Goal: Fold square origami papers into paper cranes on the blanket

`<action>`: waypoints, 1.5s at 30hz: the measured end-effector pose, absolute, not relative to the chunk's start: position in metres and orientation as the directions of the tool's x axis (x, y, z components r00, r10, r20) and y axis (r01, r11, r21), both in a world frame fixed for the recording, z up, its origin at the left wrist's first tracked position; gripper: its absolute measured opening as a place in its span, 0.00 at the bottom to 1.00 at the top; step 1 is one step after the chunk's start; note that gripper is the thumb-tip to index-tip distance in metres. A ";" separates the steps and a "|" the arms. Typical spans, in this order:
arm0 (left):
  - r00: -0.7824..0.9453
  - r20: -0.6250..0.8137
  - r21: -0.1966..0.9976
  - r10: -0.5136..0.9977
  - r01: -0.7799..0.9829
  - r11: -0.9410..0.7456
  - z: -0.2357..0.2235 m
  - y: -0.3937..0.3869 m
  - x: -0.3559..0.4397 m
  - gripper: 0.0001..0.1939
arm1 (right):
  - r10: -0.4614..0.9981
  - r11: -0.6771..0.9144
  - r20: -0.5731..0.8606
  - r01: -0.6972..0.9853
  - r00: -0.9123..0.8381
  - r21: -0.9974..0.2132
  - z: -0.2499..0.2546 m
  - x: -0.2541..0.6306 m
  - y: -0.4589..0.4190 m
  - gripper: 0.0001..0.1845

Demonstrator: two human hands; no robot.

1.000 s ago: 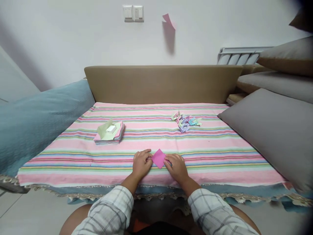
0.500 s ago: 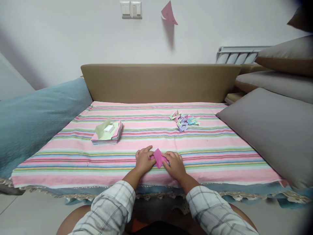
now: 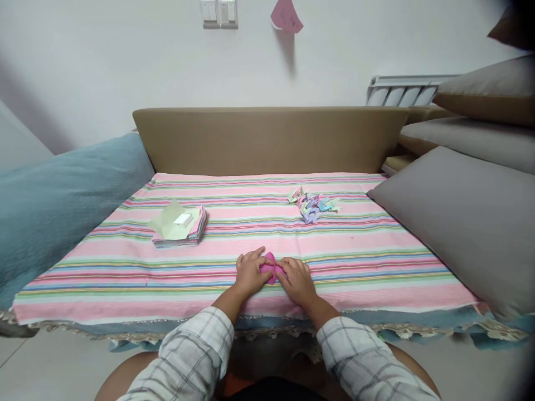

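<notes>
A small piece of folded magenta origami paper [image 3: 271,276] lies on the striped cloth [image 3: 175,305], between my two hands. My left hand [image 3: 251,273] grips its left side with thumb and fingertips, the fingertips reaching to its middle. On the opposite side, my right hand [image 3: 296,278] pinches the right part with thumb and index finger. Fingers cover much of the paper, so its exact folds are hard to make out. Beyond my right hand sits a loose heap of small folded paper pieces [image 3: 311,206] in pastel colours.
To the left stands a stack of coloured paper sheets [image 3: 199,229] with a small white block [image 3: 183,219] on top. Grey cushions [image 3: 460,206] line the right, a blue-covered armrest [image 3: 71,195] the left. A brown backrest [image 3: 267,142] stands behind.
The paper was a flat diamond; now its middle is pressed together, and it looks narrower. My left hand has shifted right onto it. The whole view has shifted slightly.
</notes>
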State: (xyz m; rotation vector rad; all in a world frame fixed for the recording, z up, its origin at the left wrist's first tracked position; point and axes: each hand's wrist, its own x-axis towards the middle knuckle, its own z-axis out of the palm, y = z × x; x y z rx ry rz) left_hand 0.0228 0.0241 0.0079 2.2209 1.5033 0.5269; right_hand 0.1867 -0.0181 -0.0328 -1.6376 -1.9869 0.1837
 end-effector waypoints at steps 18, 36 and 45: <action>0.671 0.011 0.518 0.741 0.630 -0.579 0.012 0.045 0.007 0.37 | 0.930 0.261 0.353 0.865 -0.106 -0.428 -0.030 0.187 -0.019 0.13; 0.550 0.117 0.639 0.827 0.596 -0.486 0.007 0.039 0.010 0.18 | 0.936 0.245 0.340 0.859 -0.090 -0.450 -0.028 0.187 -0.021 0.11; 0.504 0.129 0.664 0.854 0.596 -0.452 0.000 0.039 0.010 0.17 | 0.939 0.244 0.333 0.849 -0.086 -0.468 -0.027 0.187 -0.021 0.12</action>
